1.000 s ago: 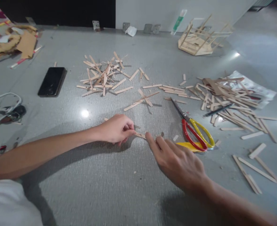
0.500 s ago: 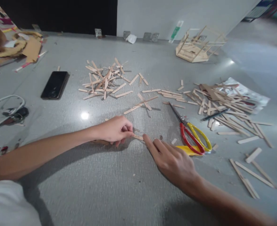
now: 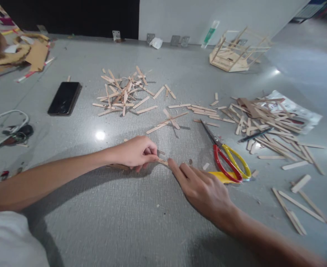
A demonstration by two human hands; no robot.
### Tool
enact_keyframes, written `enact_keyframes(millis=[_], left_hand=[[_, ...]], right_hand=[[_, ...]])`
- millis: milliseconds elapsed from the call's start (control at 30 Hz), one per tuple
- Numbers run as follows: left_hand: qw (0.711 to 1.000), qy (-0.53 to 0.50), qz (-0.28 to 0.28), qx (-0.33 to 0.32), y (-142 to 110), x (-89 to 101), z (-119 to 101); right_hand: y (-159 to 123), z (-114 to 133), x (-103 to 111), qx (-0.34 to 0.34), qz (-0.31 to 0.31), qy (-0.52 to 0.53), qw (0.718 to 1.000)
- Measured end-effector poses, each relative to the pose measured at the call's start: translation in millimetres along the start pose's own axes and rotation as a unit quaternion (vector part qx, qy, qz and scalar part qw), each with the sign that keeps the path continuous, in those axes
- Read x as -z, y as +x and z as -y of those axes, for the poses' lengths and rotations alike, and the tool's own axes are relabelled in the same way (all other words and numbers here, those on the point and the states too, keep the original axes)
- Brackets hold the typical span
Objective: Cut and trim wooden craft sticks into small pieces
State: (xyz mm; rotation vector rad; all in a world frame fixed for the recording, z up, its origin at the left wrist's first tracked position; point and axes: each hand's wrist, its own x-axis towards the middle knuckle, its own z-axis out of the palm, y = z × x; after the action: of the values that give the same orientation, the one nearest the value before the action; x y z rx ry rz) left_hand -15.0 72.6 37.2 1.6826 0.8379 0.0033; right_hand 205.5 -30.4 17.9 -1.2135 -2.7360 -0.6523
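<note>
Between my two hands, low over the grey table [image 3: 118, 222], a thin wooden craft stick [image 3: 163, 162] shows only in its middle part. Its left end is pinched by the thumb and fingers of my left hand [image 3: 138, 151]. My right hand [image 3: 203, 187] grips the other end, index finger stretched along it and the remaining fingers curled under. Just right of that hand lie scissors [image 3: 239, 163] with one red and one yellow handle, over a yellow object [image 3: 220, 177] that is partly covered. A brownish piece [image 3: 120, 167] sits partly hidden beneath my left wrist.
Craft sticks lie in a heap [image 3: 124, 91] at centre back and a larger pile [image 3: 274, 129] at right, with a dark pen [image 3: 255, 135] on it. A stick-built frame [image 3: 232, 55] stands at the back. At left are a phone [image 3: 64, 98], a white cable [image 3: 10, 113] and cardboard scraps [image 3: 36, 55].
The camera view has shifted very slightly. Both hands keep almost the same place and grip on the craft stick.
</note>
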Motion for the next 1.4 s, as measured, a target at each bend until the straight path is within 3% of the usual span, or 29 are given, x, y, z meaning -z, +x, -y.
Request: enact_keyframes(millis=[1100,1400], left_hand=[[1.000,-0.001,-0.002,0.009,1,0.0,-1],[1.000,0.006,-0.010,-0.017,2,-1.2,1]], right_hand=[[0,0,-3,-0.010,-0.006,0.019,1.000],[4,10,7,0.005,0.006,-0.099,0.995]])
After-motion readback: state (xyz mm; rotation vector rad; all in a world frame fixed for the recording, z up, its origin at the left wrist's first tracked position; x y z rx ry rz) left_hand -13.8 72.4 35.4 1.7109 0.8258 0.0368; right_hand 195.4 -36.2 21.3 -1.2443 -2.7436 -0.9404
